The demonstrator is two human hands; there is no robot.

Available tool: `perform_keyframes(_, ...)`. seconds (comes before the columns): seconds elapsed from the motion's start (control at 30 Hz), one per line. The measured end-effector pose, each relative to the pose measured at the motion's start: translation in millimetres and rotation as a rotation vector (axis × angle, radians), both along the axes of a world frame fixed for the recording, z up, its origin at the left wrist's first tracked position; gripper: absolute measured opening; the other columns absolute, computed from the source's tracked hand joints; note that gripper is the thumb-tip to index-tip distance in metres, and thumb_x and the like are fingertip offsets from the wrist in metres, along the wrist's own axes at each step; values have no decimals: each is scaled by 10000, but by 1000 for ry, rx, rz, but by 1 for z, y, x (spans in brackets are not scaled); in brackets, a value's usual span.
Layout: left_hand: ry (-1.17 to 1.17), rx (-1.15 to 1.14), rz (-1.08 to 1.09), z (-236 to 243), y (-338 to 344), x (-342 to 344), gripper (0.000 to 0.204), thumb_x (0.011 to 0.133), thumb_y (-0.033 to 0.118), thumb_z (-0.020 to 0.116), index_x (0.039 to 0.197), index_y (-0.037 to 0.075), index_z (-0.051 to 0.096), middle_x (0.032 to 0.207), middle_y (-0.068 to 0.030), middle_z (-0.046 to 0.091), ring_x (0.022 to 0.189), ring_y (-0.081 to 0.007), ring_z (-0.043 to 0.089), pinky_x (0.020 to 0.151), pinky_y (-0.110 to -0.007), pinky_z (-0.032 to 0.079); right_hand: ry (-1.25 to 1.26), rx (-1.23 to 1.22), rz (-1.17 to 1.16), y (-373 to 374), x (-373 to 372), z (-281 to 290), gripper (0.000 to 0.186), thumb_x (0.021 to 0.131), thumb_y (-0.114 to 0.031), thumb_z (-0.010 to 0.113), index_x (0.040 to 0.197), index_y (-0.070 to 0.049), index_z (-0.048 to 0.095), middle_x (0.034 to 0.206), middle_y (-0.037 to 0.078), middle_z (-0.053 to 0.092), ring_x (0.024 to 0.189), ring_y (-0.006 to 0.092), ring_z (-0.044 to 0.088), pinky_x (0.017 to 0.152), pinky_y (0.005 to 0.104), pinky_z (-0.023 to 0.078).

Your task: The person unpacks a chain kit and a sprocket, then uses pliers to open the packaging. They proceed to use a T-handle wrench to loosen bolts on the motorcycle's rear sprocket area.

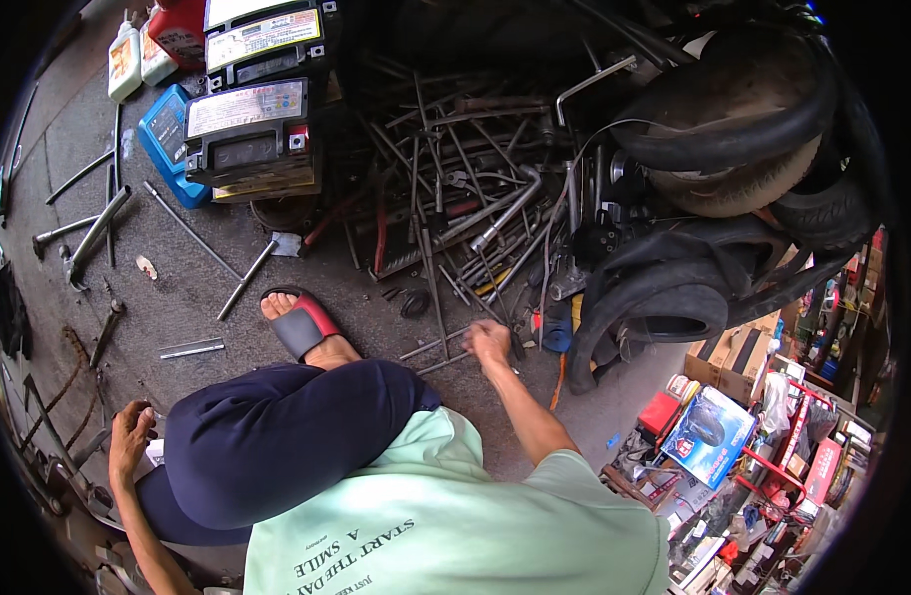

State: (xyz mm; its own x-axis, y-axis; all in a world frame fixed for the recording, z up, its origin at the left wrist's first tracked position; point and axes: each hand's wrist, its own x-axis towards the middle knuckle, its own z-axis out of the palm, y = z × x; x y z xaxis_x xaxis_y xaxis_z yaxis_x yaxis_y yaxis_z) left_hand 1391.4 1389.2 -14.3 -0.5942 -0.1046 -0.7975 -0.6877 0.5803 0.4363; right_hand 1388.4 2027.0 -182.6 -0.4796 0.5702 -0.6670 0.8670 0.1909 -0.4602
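Right hand (488,342) curled by rods (441,365); left hand (131,439) loosely bent (beside knee (199,436)). I can't tell either's hold.

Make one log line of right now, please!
left hand: beside navy trousers | right hand: at thin metal rods | nearby: tool pile, black rubber tubes

Our 1 head-worn fisheye view, facing down
We look from above and behind the left hand (133,436) and the right hand (488,342), fairly near yet wide enough to take in the floor (192,302) beyond them.
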Motion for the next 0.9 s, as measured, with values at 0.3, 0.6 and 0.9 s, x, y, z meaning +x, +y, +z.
perform_keyframes(0.3,0,-28,43,3,4,-3,388,939,335,557,1048,-36,589,744,-62,596,629,-133,583,539,-263,428,-124,672,276,38,-17,8,279,764,-174,635,1007,-43,678,1005,252,653,976,402,618,867,465,480)
perform_keyframes(0.6,0,-26,71,-6,-5,0,356,937,300,550,1039,-38,594,732,-66,599,621,-142,600,524,-276,439,-71,561,423,18,-15,15,339,765,-211,673,1033,-18,600,1005,260,634,935,435,611,820,488,478)
perform_keyframes(0.9,39,-32,89,-1,0,-9,347,939,291,549,1029,-42,591,707,-52,573,614,-131,579,522,-280,437,-218,570,512,11,-36,15,418,733,-269,707,1101,-76,659,1069,241,626,1047,389,586,922,453,455)
